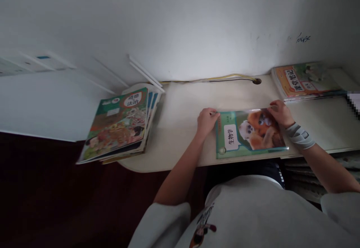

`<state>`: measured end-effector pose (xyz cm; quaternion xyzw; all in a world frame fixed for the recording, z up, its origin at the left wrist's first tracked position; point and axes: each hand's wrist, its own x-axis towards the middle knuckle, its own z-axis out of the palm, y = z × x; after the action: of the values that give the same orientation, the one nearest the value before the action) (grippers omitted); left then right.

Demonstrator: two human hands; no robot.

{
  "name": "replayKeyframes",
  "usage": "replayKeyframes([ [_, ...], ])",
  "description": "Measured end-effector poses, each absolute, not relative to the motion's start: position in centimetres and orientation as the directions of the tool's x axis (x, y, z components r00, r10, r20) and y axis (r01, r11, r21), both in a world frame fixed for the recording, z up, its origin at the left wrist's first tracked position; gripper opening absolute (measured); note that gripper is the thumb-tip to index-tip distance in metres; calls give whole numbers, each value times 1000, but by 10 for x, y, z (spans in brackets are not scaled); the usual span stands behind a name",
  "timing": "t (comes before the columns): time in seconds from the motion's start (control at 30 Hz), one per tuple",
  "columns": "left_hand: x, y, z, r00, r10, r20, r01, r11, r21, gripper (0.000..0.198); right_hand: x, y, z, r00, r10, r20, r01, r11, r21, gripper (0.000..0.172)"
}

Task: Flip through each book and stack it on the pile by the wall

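Biology book [250,133] lies flat near the front edge of a pale desk [180,102], turned sideways, with a monkey picture on its glossy cover. The left hand [207,121] sits at the book's far left corner, its fingers [213,113] curled lightly over that edge. The right hand [278,113] rests at the far right corner, its fingers [271,107] lying on the cover near the top edge. Neither hand looks clenched, but whether either one is pinching the book, I cannot tell. A grey wrist strap [299,135] wraps the right wrist. Well left of the hands, a fanned stack of schoolbooks [116,126] hangs over the desk's end. A notebook [306,81] lies in the far right corner, and a yellow cable [225,77] runs along the wall [168,27] toward a hole in the desk [256,81].
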<state>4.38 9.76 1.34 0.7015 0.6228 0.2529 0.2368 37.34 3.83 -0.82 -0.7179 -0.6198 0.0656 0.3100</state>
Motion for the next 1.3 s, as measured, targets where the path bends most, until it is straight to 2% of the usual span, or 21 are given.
replayKeyframes([
  [0.13, 43, 96, 13, 68, 994, 86, 398, -107, 911, 16, 370, 41, -7, 279, 900, 335, 771, -2, -637, 47],
  [0.2, 42, 92, 17, 63, 997, 38, 219, -51, 974, 23, 370, 41, -4, 324, 894, 311, 714, -16, -700, 55],
  [0.27, 42, 88, 22, 70, 998, 1, 116, -9, 993, 37, 371, 39, 0, 350, 893, 281, 632, -4, -775, 57],
  [0.33, 40, 85, 27, 88, 996, 13, 104, -22, 994, 44, 374, 36, 6, 353, 891, 285, 567, 38, -823, 54],
  [0.47, 35, 84, 36, 219, 973, 74, 178, -115, 977, 29, 378, 25, 22, 321, 900, 294, 509, 98, -855, 38],
  [0.6, 30, 86, 42, 318, 944, 89, 227, -166, 960, 38, 381, 17, 37, 261, 954, 149, 307, 64, -950, 40],
  [0.7, 29, 87, 46, 309, 949, 56, 231, -133, 964, 34, 386, 16, 48, 162, 986, 23, 224, -14, -975, 44],
  [0.9, 28, 86, 59, 294, 956, 17, 254, -96, 962, 23, 395, 25, 66, 17, 999, -41, 289, -45, -956, 41],
  [1.03, 26, 85, 63, 298, 955, -2, 192, -58, 980, 29, 397, 27, 75, 7, 999, -51, 246, -51, -968, 45],
  [1.17, 26, 85, 62, 320, 945, -65, 92, 38, 995, 37, 393, 24, 86, 0, 1000, -2, 182, -2, -983, 48],
  [1.3, 28, 84, 58, 320, 943, -90, 33, 84, 996, 37, 391, 23, 96, -39, 999, 36, 318, 47, -947, 37],
])
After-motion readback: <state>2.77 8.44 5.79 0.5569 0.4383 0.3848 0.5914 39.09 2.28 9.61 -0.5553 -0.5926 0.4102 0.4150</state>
